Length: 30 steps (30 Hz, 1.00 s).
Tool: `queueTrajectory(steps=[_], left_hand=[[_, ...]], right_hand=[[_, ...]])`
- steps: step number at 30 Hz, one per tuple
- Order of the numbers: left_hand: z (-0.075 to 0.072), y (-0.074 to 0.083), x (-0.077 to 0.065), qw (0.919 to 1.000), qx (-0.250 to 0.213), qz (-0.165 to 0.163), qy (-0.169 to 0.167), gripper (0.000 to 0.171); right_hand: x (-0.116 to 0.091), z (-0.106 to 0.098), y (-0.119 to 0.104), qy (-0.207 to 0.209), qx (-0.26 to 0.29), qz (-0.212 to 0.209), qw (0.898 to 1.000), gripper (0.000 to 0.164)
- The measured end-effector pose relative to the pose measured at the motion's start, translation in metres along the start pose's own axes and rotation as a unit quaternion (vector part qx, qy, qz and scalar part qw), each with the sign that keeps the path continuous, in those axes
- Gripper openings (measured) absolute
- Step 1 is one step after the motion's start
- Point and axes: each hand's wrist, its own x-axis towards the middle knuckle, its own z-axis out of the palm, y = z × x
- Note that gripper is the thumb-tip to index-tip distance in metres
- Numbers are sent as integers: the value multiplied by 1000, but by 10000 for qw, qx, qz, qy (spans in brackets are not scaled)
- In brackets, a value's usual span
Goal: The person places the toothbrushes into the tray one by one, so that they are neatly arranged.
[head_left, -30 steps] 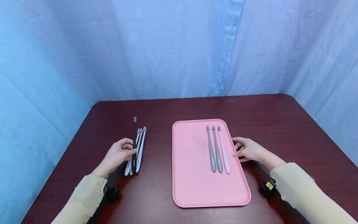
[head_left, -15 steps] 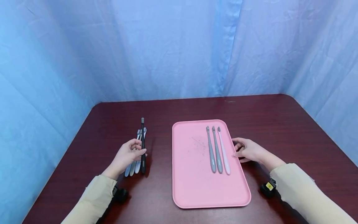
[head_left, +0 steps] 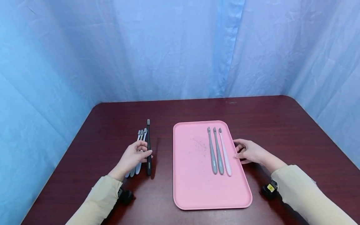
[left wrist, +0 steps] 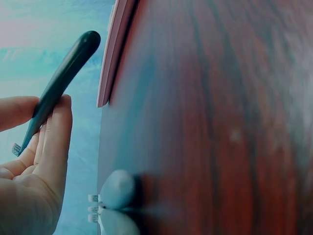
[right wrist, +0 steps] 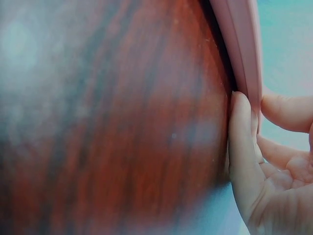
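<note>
A black toothbrush [head_left: 149,137] is pinched between thumb and fingers of my left hand [head_left: 135,157], bristles pointing away from me. In the left wrist view the black toothbrush [left wrist: 66,71] is lifted off the table, its handle end tilted up. Just left of it, several pale toothbrushes [head_left: 138,168] lie bunched on the table, partly hidden by the hand. My right hand [head_left: 250,151] grips the right rim of a pink tray [head_left: 197,193], thumb over the edge and fingers beneath, as the right wrist view shows. Two grey toothbrushes [head_left: 212,156] and one pale pink toothbrush [head_left: 226,156] lie side by side on the tray.
A dark red-brown wooden table [head_left: 163,193] carries everything. Light blue curtains [head_left: 174,50] hang behind it and on both sides. Each wrist wears a small black camera, such as the left wrist camera [head_left: 125,196].
My left hand has moved right with the black toothbrush, from over the pale toothbrushes to just beside them. The right hand and the tray have stayed in place.
</note>
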Motion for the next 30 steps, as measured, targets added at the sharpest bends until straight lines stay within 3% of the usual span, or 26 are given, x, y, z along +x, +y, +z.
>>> queueTrajectory(steps=[11,16,30], left_hand=[[14,3,3,10000,-85,-14,51,24],[23,6,8,9994,-298,113,-127,22],[71,28,19,9954,-815,370,-339,14]], right_hand=[[0,-1,0,12,16,-5,10000,66],[-1,-1,0,22,24,11,10000,66],[0,-1,1,-3,-5,-41,10000,66]])
